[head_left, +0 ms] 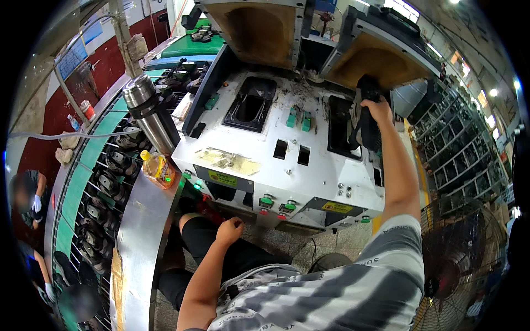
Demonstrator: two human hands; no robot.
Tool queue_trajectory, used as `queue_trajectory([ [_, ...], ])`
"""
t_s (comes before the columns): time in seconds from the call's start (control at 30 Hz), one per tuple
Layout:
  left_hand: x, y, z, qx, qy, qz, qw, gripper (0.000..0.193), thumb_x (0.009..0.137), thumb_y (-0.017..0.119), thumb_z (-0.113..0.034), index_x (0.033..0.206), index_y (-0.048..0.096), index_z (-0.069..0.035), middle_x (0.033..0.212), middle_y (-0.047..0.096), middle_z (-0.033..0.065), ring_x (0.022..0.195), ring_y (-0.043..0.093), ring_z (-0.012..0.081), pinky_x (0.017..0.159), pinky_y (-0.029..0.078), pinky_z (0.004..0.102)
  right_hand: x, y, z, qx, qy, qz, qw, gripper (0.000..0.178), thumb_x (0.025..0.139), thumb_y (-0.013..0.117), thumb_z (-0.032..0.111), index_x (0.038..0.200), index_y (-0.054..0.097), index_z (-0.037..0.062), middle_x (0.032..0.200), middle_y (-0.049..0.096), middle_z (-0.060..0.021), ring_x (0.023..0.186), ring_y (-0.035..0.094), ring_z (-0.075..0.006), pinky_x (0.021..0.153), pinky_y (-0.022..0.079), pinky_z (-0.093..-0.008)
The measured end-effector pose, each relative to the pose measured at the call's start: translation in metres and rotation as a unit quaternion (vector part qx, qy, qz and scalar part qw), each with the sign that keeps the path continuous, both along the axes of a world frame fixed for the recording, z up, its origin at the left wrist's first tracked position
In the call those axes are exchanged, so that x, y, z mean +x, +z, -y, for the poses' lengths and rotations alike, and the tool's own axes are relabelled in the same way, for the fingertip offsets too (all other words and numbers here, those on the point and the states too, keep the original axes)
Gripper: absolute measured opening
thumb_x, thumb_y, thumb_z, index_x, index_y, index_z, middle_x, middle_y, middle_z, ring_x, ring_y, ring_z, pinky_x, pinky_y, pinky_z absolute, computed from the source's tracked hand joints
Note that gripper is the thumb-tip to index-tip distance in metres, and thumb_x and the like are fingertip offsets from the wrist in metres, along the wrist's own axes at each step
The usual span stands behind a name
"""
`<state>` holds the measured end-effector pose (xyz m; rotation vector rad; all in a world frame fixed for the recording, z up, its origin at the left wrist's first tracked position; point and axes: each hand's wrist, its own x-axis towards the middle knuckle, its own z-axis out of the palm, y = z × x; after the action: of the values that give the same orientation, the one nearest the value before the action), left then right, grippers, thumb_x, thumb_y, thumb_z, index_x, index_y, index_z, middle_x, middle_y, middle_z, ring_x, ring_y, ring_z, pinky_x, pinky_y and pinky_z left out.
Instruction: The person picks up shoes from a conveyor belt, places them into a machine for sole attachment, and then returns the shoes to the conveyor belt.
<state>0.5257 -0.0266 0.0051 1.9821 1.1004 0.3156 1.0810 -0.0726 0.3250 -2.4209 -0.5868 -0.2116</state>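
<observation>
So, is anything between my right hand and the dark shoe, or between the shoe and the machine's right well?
Nothing visible: your right hand holds the dark shoe directly, and in this view it overlaps the right well. The raised lid is behind.

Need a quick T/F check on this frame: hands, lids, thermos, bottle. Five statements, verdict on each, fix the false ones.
1. The right hand holds a dark shoe. True.
2. The left hand also grips the shoe. False: it is well apart from it, fingers curled, with nothing visible in it.
3. The left lid and right lid, both brown inside, are raised. True.
4. The steel thermos stands to the right of the white machine top. False: it stands at its left side.
5. The orange bottle has a yellow cap. True.
</observation>
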Motion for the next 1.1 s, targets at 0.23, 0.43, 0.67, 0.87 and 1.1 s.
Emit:
queue_trajectory([
  [0.23,-0.010,-0.010,-0.004,-0.018,0.034,0.030,0.999,0.024,0.083,0.064,-0.026,0.094,0.070,-0.006,0.087,0.070,0.0172,0.083,0.068,0.0343,0.075,0.053,0.0396,0.005,-0.050,-0.064,-0.205,0.026,-0.077,0.975,0.082,0.061,0.071,0.046,0.130,0.058,0.0026,0.133,0.057,-0.0223,0.122,0.056,-0.0354,0.099,0.046,-0.0402],
  [0.43,-0.002,-0.002,-0.005,-0.018,0.024,0.005,1.000,0.027,0.083,0.064,-0.027,0.094,0.070,-0.004,0.085,0.070,0.0165,0.081,0.069,0.0346,0.073,0.054,0.0414,-0.013,-0.069,-0.043,-0.202,0.008,-0.003,0.979,0.078,0.082,0.054,0.062,0.136,0.052,0.0053,0.130,0.059,-0.0210,0.120,0.056,-0.0376,0.100,0.045,-0.0440],
  [0.67,0.045,0.007,0.027,-0.045,-0.137,-0.042,0.989,0.031,0.086,0.060,-0.032,0.100,0.070,-0.006,0.097,0.069,0.0190,0.092,0.066,0.0382,0.081,0.052,0.0429,-0.122,-0.160,0.160,0.119,0.198,0.289,0.929,0.035,0.086,0.068,0.009,0.119,0.061,-0.0012,0.123,0.060,-0.0180,0.113,0.058,-0.0341,0.097,0.045,-0.0390],
  [0.87,0.142,0.050,0.051,-0.040,-0.263,0.049,0.963,0.027,0.092,0.054,-0.024,0.100,0.068,-0.003,0.090,0.067,0.0208,0.086,0.065,0.0386,0.074,0.049,0.0469,-0.175,-0.294,0.288,0.513,-0.161,-0.238,0.809,0.021,0.095,0.053,0.019,0.082,0.039,0.0110,0.078,0.039,-0.0001,0.067,0.037,-0.0127,0.065,0.036,-0.0314],
  [1.1,0.075,0.051,0.023,-0.020,-0.219,0.059,0.974,0.026,0.093,0.056,-0.024,0.103,0.068,-0.003,0.089,0.069,0.0174,0.083,0.066,0.0335,0.074,0.049,0.0435,-0.215,-0.310,0.275,0.345,0.020,-0.297,0.890,0.022,0.094,0.054,0.022,0.077,0.044,0.0110,0.067,0.036,0.0017,0.058,0.034,-0.0115,0.056,0.033,-0.0306],
])
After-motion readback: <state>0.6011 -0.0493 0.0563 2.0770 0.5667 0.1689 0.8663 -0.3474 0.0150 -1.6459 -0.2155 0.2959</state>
